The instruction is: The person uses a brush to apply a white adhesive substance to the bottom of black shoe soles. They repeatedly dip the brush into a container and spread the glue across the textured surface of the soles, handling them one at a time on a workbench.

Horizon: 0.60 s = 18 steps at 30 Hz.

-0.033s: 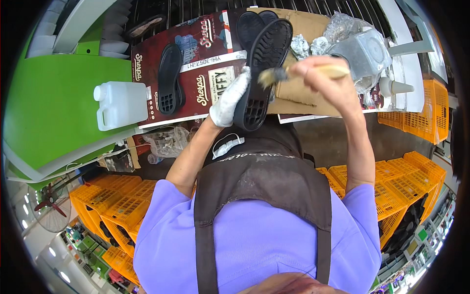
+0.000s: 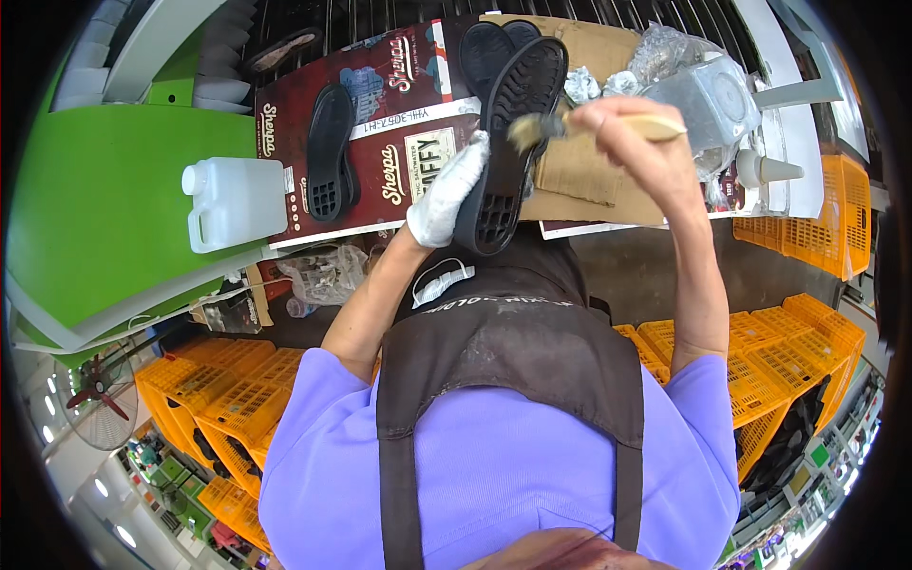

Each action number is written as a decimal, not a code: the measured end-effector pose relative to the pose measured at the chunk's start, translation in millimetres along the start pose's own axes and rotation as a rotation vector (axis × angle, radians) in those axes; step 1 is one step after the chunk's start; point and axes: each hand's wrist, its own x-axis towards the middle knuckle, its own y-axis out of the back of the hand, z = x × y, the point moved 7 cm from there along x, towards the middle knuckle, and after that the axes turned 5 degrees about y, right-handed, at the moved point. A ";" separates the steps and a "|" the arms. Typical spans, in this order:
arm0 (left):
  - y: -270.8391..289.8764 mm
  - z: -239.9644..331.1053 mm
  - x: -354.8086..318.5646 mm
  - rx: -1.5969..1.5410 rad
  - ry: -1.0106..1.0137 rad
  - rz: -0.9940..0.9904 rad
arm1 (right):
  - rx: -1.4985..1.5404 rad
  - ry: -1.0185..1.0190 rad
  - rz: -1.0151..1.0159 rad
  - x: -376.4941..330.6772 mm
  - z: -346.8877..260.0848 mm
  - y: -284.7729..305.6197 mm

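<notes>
My left hand (image 2: 446, 195), in a white glove, is closed on the near left edge of a black shoe sole (image 2: 499, 176). The sole is tilted up, its treaded inner face toward me, with a grid of square cells at the heel. My bare right hand (image 2: 641, 142) grips the pale handle of a brush (image 2: 655, 125). The brush's light bristles lie over the middle of the sole; whether they touch it I cannot tell. More black soles (image 2: 482, 59) stand just behind the held one. Another stacked pair of soles (image 2: 328, 157) rests to the left on dark red printed cardboard (image 2: 380, 180).
A white jug (image 2: 242, 204) stands at the left by a green surface (image 2: 114, 209). Brown cardboard (image 2: 584, 176), crumpled foil-like wads (image 2: 581, 85), a clear plastic container (image 2: 708, 100) and a nozzle bottle (image 2: 768, 169) lie right. Orange crates (image 2: 803, 204) flank the bench.
My right hand and the brush have shifted slightly up and to the right over the sole. The left hand and sole are almost unchanged.
</notes>
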 end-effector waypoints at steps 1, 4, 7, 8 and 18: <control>7.9 -6.0 1.0 0.099 -0.031 0.034 | -0.033 0.046 0.092 3.8 1.1 7.9; 10.6 -4.0 -2.4 0.290 -0.106 0.073 | -0.163 0.274 0.318 6.6 -6.9 18.0; -1.0 11.3 -3.8 0.340 -0.143 0.087 | -0.278 0.446 0.345 -2.6 -11.4 5.6; -7.6 19.1 -4.2 0.332 -0.152 0.087 | -0.268 0.416 0.298 -8.0 -10.1 -3.1; -21.8 44.0 -1.8 0.203 -0.109 0.079 | 0.035 -0.002 -0.035 -43.2 -4.1 -37.4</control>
